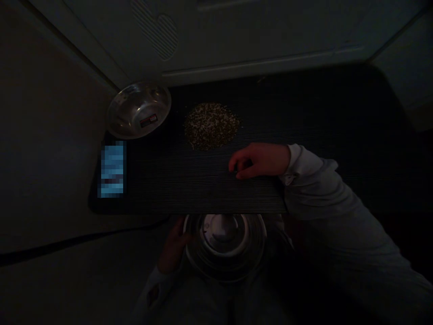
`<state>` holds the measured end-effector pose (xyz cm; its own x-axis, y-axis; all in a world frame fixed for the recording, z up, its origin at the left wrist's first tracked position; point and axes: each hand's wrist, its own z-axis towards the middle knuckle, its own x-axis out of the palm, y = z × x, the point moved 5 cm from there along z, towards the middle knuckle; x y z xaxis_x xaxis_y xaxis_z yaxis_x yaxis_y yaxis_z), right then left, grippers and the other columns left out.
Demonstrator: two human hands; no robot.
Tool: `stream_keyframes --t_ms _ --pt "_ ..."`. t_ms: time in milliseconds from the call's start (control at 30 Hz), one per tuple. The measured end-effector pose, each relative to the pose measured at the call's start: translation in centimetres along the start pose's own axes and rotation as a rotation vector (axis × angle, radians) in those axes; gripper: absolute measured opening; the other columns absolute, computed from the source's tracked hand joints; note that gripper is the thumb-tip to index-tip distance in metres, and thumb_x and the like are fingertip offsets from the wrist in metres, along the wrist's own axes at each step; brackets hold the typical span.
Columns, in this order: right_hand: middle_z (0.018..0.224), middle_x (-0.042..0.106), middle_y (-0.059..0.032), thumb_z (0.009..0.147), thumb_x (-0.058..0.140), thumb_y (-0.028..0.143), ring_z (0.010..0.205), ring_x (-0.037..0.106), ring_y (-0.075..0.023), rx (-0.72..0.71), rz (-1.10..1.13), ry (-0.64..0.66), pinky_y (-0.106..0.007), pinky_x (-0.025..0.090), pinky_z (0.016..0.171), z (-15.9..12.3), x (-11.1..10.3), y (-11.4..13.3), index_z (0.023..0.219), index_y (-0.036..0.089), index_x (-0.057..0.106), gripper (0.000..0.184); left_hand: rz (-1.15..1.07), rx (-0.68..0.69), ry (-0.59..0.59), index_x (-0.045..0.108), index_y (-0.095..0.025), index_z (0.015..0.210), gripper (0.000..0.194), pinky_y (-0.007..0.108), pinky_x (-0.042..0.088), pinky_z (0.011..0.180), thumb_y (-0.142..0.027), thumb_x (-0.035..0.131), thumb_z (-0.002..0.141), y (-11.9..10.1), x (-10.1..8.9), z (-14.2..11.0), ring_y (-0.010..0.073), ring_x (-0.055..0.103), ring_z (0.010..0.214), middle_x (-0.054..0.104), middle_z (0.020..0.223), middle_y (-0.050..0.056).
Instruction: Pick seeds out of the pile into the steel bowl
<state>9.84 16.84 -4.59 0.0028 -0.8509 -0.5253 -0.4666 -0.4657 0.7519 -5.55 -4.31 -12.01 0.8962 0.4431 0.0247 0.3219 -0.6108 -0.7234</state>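
Note:
My right hand (pixel 260 160) is over the dark table (pixel 162 176), below and right of a pile of mixed grains or seeds (pixel 212 125). Its fingers are curled towards the thumb; anything small between the tips is too dark to make out. Below the table's front edge, a round metal bowl (pixel 257 253) is at my lap, with a smaller domed, shiny metal piece (pixel 225 228) showing in its middle. My left hand (pixel 174 243) grips the bowl's left rim, its fingers partly hidden in shadow.
An empty-looking steel bowl (pixel 158 101) with a label inside stands at the table's back left. In front of it lies a phone with a lit, blurred screen (pixel 112 170). A pale panel with a heart pattern (pixel 165 38) rises behind the table. The scene is very dark.

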Motion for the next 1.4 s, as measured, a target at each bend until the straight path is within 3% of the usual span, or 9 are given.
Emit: stream_keyframes --t_ms 333,600,1067,1400 --pt "0.066 0.062 0.0031 0.065 0.054 0.029 0.058 0.052 -0.0079 0.006 -0.006 0.012 -0.020 0.035 0.057 0.01 -0.01 0.14 0.091 0.017 0.056 0.029 -0.030 -0.018 -0.001 0.055 -0.019 0.099 0.049 0.033 0.041 0.076 -0.010 0.058 0.051 -0.09 0.23 -0.14 0.0247 0.055 0.090 0.064 0.094 0.003" --pt "0.067 0.063 0.0030 0.066 0.054 0.030 0.060 0.053 -0.0086 0.007 -0.013 0.019 -0.021 0.035 0.059 0.02 0.07 0.07 0.091 0.018 0.056 0.029 0.023 -0.026 -0.059 0.058 -0.020 0.091 0.043 0.033 0.039 0.079 -0.011 0.059 0.049 -0.32 0.07 -0.29 0.0254 0.053 0.094 0.064 0.094 0.002" --pt "0.063 0.061 0.0040 0.066 0.053 0.031 0.054 0.049 -0.0069 0.033 0.048 0.034 -0.020 0.032 0.055 -0.24 0.02 -0.17 0.090 0.017 0.055 0.028 -0.016 -0.040 -0.035 0.058 -0.020 0.089 0.041 0.033 0.040 0.077 -0.011 0.060 0.049 0.31 -0.17 0.02 0.0256 0.053 0.094 0.064 0.095 0.003" --pt "0.063 0.060 0.0039 0.064 0.053 0.029 0.055 0.050 -0.0077 0.052 0.016 0.048 -0.020 0.033 0.055 -0.26 0.11 -0.12 0.088 0.016 0.055 0.027 -0.014 -0.031 -0.027 0.059 -0.019 0.091 0.043 0.035 0.039 0.079 -0.012 0.060 0.049 0.25 -0.01 -0.08 0.0259 0.056 0.089 0.066 0.085 0.003"
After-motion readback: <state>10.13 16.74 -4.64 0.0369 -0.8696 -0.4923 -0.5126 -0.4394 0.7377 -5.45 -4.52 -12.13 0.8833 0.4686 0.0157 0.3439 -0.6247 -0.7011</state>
